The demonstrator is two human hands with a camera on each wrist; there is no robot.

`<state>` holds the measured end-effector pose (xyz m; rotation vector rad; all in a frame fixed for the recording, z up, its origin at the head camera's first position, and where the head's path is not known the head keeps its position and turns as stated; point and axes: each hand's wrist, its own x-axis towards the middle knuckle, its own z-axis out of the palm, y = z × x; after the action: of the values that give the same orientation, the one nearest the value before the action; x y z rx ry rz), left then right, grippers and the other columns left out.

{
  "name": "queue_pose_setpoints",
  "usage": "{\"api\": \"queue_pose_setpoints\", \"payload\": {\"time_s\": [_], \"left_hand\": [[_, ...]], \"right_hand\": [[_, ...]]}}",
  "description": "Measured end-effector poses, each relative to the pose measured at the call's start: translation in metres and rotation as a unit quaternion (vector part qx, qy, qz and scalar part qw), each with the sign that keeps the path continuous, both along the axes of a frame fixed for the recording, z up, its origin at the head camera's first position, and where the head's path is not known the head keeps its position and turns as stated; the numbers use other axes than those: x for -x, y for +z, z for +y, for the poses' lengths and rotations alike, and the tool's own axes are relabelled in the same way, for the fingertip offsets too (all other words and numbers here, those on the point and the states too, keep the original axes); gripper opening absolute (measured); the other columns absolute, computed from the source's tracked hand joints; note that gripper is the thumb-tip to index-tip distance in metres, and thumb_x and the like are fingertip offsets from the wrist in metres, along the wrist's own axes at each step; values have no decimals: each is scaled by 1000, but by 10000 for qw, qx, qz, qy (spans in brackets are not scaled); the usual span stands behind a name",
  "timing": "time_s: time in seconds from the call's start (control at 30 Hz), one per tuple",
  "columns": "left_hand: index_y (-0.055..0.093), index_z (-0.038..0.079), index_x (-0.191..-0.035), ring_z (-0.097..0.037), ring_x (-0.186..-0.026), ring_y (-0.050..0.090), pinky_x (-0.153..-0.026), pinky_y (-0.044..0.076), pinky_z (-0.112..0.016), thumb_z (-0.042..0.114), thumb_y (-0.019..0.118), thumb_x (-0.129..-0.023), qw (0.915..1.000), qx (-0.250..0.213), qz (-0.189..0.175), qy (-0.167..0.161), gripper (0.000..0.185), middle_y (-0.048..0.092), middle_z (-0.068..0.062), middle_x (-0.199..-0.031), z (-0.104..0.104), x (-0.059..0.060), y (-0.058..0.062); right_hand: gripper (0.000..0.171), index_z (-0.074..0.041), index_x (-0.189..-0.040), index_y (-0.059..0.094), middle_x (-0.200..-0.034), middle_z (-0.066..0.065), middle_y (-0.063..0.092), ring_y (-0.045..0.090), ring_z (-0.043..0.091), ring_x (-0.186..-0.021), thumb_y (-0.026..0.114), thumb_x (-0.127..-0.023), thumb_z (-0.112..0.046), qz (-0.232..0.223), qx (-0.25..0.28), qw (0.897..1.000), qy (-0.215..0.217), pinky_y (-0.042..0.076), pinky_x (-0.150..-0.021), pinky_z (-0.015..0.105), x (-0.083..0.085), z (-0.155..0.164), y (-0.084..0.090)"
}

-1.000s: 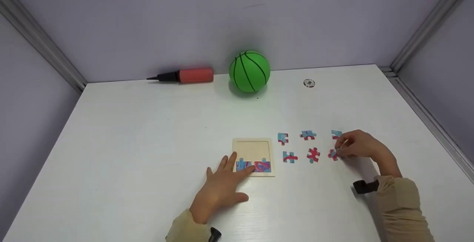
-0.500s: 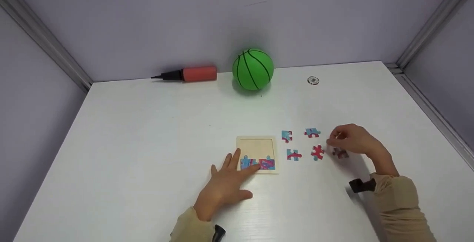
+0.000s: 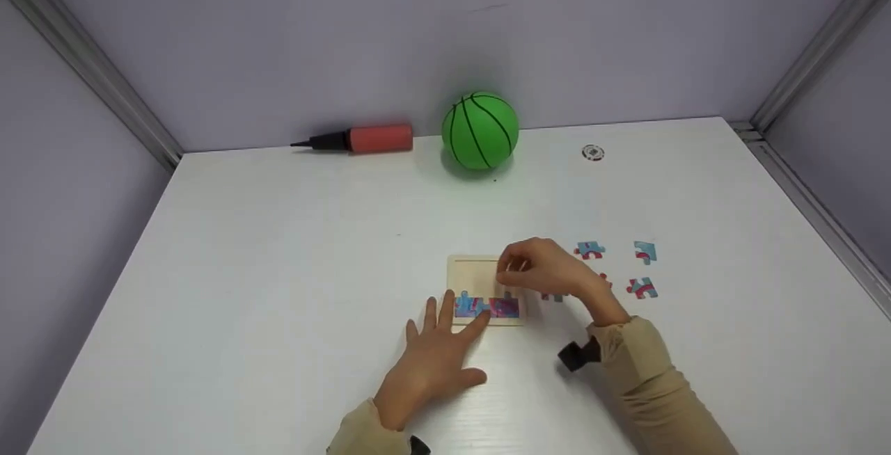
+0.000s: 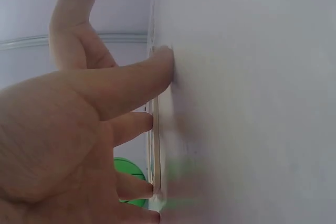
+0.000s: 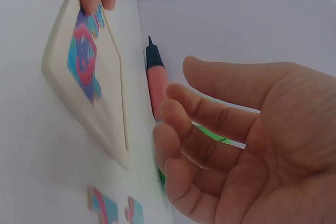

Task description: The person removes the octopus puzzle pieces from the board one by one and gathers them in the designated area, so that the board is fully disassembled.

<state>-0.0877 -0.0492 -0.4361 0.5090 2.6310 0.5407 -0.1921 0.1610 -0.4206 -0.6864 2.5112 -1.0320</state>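
Head view: the left hand [image 3: 435, 361] lay flat, fingers spread, on the puzzle tray's [image 3: 473, 270] near edge. The right hand [image 3: 546, 270], fingers curled, hovered over the tray's right edge; whether it pinched a piece was unclear. Four loose pieces [image 3: 645, 252] showed on open counter [image 3: 278, 267] to its right.

Left wrist view: straight fingers [image 4: 131, 80] pressed the counter beside the tray.

Right wrist view: fingers [image 5: 210, 116] loosely curled, holding nothing visible.

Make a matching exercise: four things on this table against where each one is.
Things:
1. green ball
2. red pump
3. left hand
4. puzzle tray

Places:
A. lying by the back wall, left of the ball
B. fingers pressing the tray's near edge
C. under the right hand
D. at the back wall, centre

Pairs: 1-D, 2-A, 3-B, 4-C
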Motion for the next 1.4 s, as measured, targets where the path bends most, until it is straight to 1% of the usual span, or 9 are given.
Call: {"api": "queue_pose_setpoints", "payload": {"time_s": [0.07,0.2,0.4,0.53,0.7,0.93,1.17,1.3,1.4], "left_hand": [[35,27,-150,-48,-142,3,-103,17,-71,44,70,-84,10000,73,-31,-33,77,4,-24,-158,1,1,0],[37,27,-149,-48,-142,5,-102,20,-71,45,71,-83,9999,148,-45,-64,77,6,-23,-158,2,4,-1],[41,26,-147,-48,-141,10,-100,23,-71,46,73,-81,9998,177,54,-34,76,10,-22,-157,-1,5,-4],[41,26,-147,-48,-141,11,-99,24,-71,46,73,-81,9998,177,86,-19,76,11,-23,-157,-3,5,-5],[41,25,-147,-49,-141,12,-99,25,-71,46,73,-81,9998,141,100,-62,77,11,-24,-157,-2,5,-4],[41,26,-147,-48,-141,12,-99,25,-70,46,73,-81,9996,221,134,-78,76,11,-24,-157,0,4,-2],[41,26,-147,-48,-141,11,-100,24,-70,46,72,-82,9994,311,149,-96,75,10,-23,-157,1,5,-3],[42,26,-147,-48,-141,11,-99,24,-71,45,73,-81,9994,291,140,-82,75,10,-23,-157,1,5,-4],[42,25,-146,-49,-140,11,-99,24,-72,45,73,-81,9995,275,145,-104,75,11,-23,-157,1,6,-5]], "right_hand": [[9,-9,-92,70,-80,0,65,56,14,-69,65,-90,-16,-8,169,9998,137,47,-62,29,2,-13,-3],[12,-5,-95,71,-84,2,66,56,12,-72,65,-90,-15,64,294,9990,327,48,-67,28,6,-32,-12],[11,-4,-92,73,-83,2,68,54,9,-71,65,-89,-12,123,166,9987,465,47,-69,28,7,-44,-23],[13,-3,-92,74,-83,3,70,52,8,-71,65,-90,-13,159,166,9981,567,46,-69,26,7,-46,-26],[15,-3,-91,75,-82,3,70,51,8,-69,63,-91,-13,158,119,9982,564,45,-66,25,7,-45,-28],[15,-3,-92,74,-83,3,70,52,8,-71,63,-91,-13,234,7,9981,564,45,-70,27,6,-46,-28],[7,-7,-86,68,-75,-3,61,51,8,-67,68,-88,-13,68,225,9982,559,44,-66,26,6,-44,-26],[8,-6,-87,66,-76,-1,64,55,7,-68,72,-84,-10,-30,433,9965,708,47,-66,25,5,-44,-24],[9,-5,-87,65,-76,1,67,58,7,-68,72,-81,-6,-149,528,9960,711,48,-66,25,4,-44,-24]]}}
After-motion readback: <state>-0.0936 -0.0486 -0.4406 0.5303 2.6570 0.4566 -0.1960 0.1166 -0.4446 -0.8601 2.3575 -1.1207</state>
